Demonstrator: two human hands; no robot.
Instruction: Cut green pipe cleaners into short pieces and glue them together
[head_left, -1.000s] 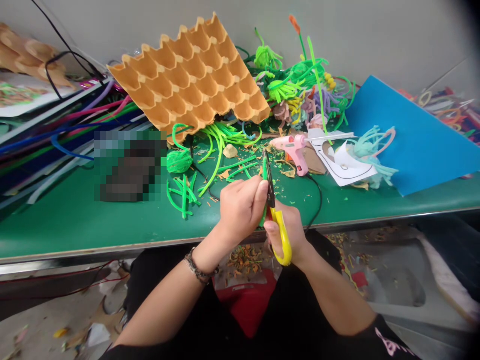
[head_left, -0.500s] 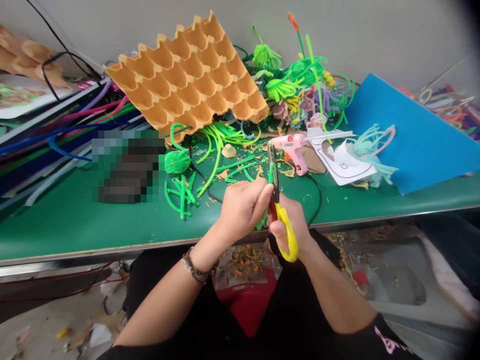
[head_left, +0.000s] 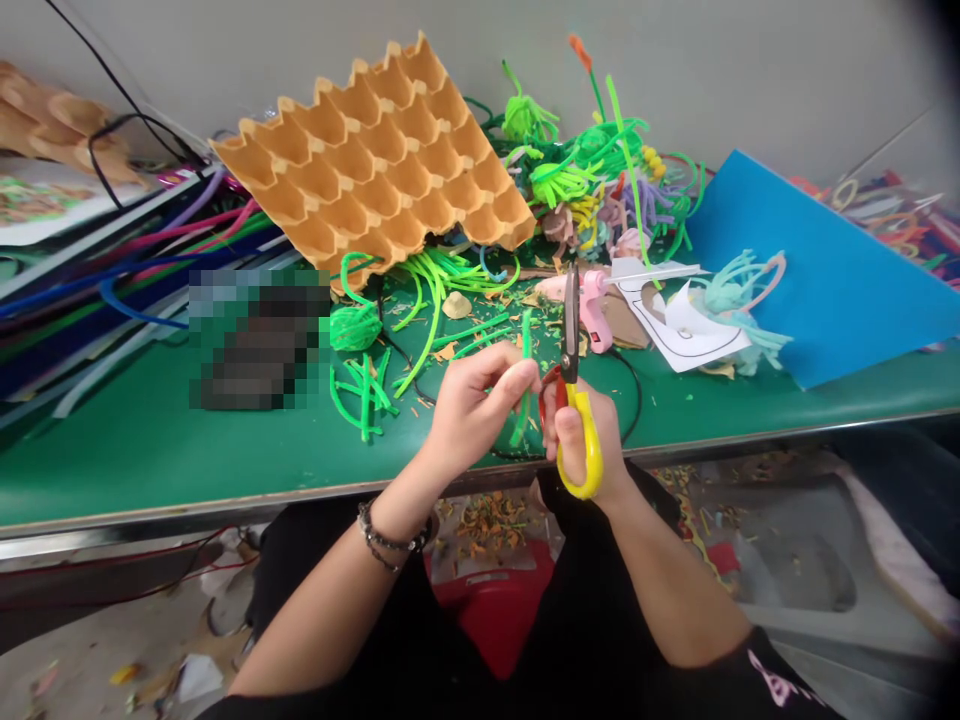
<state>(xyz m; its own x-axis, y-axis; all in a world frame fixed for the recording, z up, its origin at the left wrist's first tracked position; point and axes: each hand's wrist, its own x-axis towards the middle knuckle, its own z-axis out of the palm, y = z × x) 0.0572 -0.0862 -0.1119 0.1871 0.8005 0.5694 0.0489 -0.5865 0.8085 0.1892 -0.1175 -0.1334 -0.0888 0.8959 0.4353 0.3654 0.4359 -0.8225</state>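
1. The left hand (head_left: pixel 474 402) is curled, its thumb and fingertips pinching a green pipe cleaner (head_left: pixel 526 345) about halfway along. The piece stands nearly upright above the front edge of the desk (head_left: pixel 135 440), with its lower end hanging between the two hands.
2. The right hand (head_left: pixel 592 440) is closed through the yellow handles of the scissors (head_left: pixel 571 330). The blades point away from the person and look almost shut. They stand just to the right of the pipe cleaner and do not seem to touch it.
3. The pipe cleaner is probably very light, a thin wire core under soft fuzz. It should bend easily and keep the bend, so a tight squeeze would likely kink it.
4. A pinch close to the working point looks best, because a long free end would likely wobble or droop. The fuzz gives good grip, so it should not slip, though cut wire ends can be sharp.
5. The scissors are stiff and heavier, and are best held by the handle loops.
6. Behind the hands on the desk lie short green offcuts (head_left: pixel 364 385), a pink glue gun (head_left: pixel 592 300), a paper cutout (head_left: pixel 686 330), a tilted orange egg tray (head_left: pixel 382 150) and a blue sheet (head_left: pixel 817 270).
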